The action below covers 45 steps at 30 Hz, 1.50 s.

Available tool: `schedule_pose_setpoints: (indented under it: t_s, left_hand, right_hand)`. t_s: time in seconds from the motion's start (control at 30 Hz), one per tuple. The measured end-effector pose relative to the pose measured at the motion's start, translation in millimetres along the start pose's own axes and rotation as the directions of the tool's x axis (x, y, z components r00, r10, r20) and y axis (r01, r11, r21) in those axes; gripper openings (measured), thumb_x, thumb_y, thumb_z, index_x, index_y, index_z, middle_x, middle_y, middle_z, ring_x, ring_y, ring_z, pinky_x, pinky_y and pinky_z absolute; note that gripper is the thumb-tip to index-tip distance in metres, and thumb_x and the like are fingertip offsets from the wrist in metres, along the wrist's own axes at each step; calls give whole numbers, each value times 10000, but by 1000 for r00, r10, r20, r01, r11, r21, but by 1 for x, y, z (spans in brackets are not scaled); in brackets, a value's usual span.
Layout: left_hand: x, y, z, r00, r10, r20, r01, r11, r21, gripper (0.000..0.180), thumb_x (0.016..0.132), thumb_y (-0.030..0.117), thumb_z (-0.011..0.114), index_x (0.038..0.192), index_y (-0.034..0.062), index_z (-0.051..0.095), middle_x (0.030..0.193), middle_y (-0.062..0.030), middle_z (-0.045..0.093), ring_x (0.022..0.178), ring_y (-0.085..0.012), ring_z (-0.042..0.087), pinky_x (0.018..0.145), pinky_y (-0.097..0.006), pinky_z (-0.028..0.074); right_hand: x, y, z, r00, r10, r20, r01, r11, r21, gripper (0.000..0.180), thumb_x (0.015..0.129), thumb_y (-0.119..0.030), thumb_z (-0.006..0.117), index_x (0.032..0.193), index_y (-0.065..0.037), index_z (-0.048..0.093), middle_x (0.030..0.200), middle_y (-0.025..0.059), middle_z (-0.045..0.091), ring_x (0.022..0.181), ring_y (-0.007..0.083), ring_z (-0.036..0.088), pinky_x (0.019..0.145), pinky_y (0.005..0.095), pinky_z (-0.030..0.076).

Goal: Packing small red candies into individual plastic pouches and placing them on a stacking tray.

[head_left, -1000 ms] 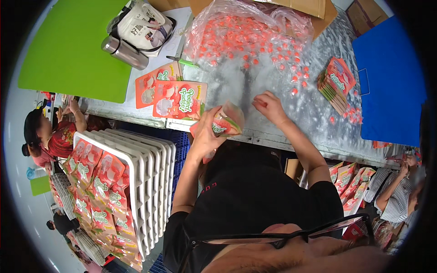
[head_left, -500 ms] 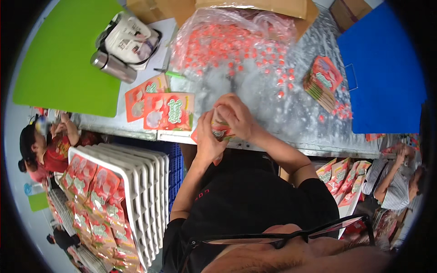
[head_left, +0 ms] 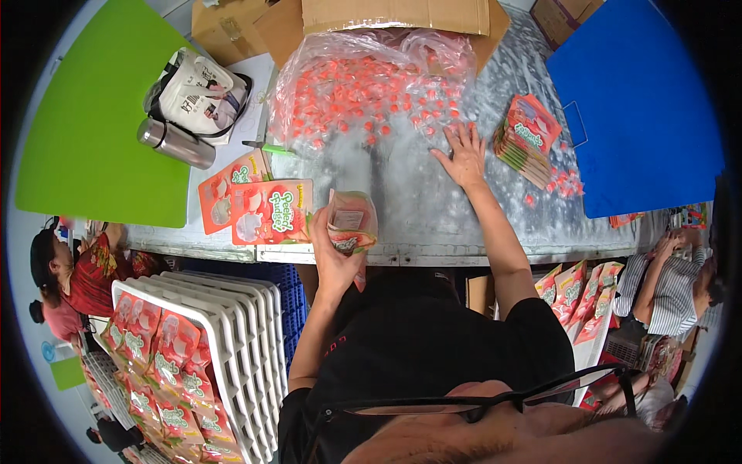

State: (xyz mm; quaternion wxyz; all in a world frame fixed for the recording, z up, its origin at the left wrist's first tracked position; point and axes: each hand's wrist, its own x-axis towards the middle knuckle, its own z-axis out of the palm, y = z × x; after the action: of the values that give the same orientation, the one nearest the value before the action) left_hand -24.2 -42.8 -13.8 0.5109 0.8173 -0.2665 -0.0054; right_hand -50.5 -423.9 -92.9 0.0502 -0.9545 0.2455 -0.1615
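Observation:
My left hand (head_left: 334,255) grips an open red pouch (head_left: 349,222) at the near edge of the metal table (head_left: 433,209). My right hand (head_left: 464,155) lies flat with fingers spread on the table, among loose small orange-red wrapped candies (head_left: 363,93) that spill from a clear plastic bag. A stack of empty red pouches (head_left: 524,138) lies just right of that hand. Two flat red pouches (head_left: 259,205) rest on the table to the left of the held pouch.
A steel flask (head_left: 175,143) and a tote bag (head_left: 197,93) sit at the table's left, cardboard boxes (head_left: 394,14) at the back. White trays (head_left: 201,348) with filled pouches stand lower left. Other people sit at left (head_left: 77,271) and right (head_left: 672,278). A blue board (head_left: 634,100) lies at right.
My right hand left the pouch and reached forward to the loose candies. My left hand kept hold of the pouch near the table edge.

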Motion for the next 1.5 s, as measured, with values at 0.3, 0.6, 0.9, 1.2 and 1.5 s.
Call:
schedule_pose_setpoints:
  t_s: [0.3,0.6,0.9,1.2,1.5]
  left_hand:
    - [-9,7,-11,998,-55,-19,55,998,-4,1018,633,8,883,1527,29,395,1447,-222,438,1383,-419,436,1175,-484,369]
    - [-13,0,-21,996,-75,-50,73,997,-35,985,639,19,881,1510,31,421,1452,-214,441,1378,-414,438,1174,-491,367]
    - [-11,4,-23,995,-81,-58,81,997,-8,962,654,38,876,1503,17,425,1452,-220,438,1384,-409,441,1173,-489,371]
    - [-12,-2,-24,997,-69,-38,69,998,-10,967,651,54,890,1501,16,430,1461,-219,440,1383,-410,446,1171,-487,376]
    - [-13,0,-24,996,-88,-20,88,996,-20,967,645,16,861,1512,34,432,1452,-219,445,1383,-414,440,1170,-490,377]
  right_hand:
    - [-58,-38,7,988,-40,151,-45,853,519,668,1060,-589,433,1565,-159,507,1659,87,413,1567,398,247,1282,560,142]
    - [-65,-14,-18,940,-22,340,-313,340,887,638,1132,-492,221,1571,-116,492,1659,111,416,1555,318,289,1293,462,132]
    - [-30,-48,-7,904,-353,242,201,850,488,532,1127,-418,301,1531,-187,557,1657,42,431,1577,310,228,1305,500,78]
    - [-41,-38,-23,840,-318,438,-256,479,840,671,1119,-541,213,1515,-133,569,1551,87,558,1578,302,247,1298,466,173]
    - [-67,-66,-33,815,-536,222,394,792,467,690,892,-466,726,1503,-181,581,1683,109,367,1573,412,229,1289,524,194]
